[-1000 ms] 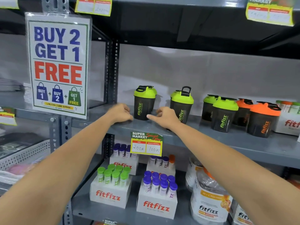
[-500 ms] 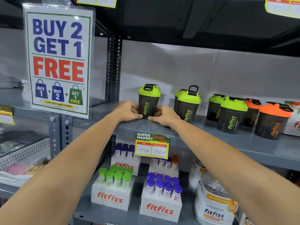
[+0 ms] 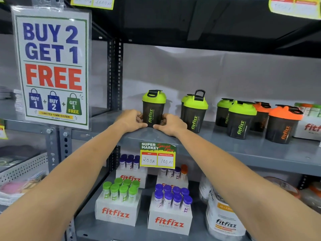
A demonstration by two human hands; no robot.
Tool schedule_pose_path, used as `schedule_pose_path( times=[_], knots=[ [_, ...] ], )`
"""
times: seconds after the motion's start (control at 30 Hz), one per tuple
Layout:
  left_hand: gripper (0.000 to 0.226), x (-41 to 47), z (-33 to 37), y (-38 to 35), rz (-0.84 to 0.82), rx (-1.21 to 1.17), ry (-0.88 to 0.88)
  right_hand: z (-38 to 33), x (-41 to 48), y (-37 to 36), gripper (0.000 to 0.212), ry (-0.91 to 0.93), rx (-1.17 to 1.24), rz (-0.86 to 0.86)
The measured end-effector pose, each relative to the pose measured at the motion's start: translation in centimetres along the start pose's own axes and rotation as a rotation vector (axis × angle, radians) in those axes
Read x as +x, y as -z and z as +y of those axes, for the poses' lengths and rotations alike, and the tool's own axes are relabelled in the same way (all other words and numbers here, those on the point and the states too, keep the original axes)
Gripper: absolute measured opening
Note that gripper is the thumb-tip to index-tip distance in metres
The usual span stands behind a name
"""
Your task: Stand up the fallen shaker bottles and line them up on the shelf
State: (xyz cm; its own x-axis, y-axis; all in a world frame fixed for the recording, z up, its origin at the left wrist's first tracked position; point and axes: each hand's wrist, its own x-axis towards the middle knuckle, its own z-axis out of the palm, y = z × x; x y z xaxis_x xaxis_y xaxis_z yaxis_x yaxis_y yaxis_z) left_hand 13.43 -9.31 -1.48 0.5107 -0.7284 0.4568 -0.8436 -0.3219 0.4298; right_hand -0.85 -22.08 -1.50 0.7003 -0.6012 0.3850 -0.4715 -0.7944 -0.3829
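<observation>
The leftmost shaker bottle (image 3: 153,108) is hidden at its base by both hands; the far-right box (image 3: 311,126) is cut off.

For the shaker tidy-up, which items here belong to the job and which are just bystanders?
Job items:
- leftmost green-lidded black shaker bottle, upright, gripped by left hand and right hand
- other green-lidded shakers
- orange-lidded black shakers
- grey metal shelf

Bystanders:
- Buy 2 Get 1 Free poster
- yellow price tag
- white fitfizz tube boxes
</observation>
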Motion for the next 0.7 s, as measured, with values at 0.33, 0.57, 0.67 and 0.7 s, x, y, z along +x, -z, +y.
schedule_pose_path(
  times=[0.33,0.57,0.67,0.7],
  knots=[
    [0.054,0.2,-0.2,-0.4,0.044,-0.024,0.071,0.8,-1.0,0.7,0.063,0.008,0.137,-0.131],
    [0.051,-1.8,1.5,0.4,-0.010,0.296,0.085,2.4,-5.0,4.6,0.050,-0.021,0.370,-0.265],
    [0.041,-3.0,3.5,1.3,-0.023,0.488,0.086,3.5,-8.0,5.9,0.041,0.016,0.378,-0.182],
    [0.039,-3.8,4.5,1.6,-0.036,0.515,0.092,3.9,-9.1,6.3,0.039,0.030,0.361,-0.151]
  ],
)
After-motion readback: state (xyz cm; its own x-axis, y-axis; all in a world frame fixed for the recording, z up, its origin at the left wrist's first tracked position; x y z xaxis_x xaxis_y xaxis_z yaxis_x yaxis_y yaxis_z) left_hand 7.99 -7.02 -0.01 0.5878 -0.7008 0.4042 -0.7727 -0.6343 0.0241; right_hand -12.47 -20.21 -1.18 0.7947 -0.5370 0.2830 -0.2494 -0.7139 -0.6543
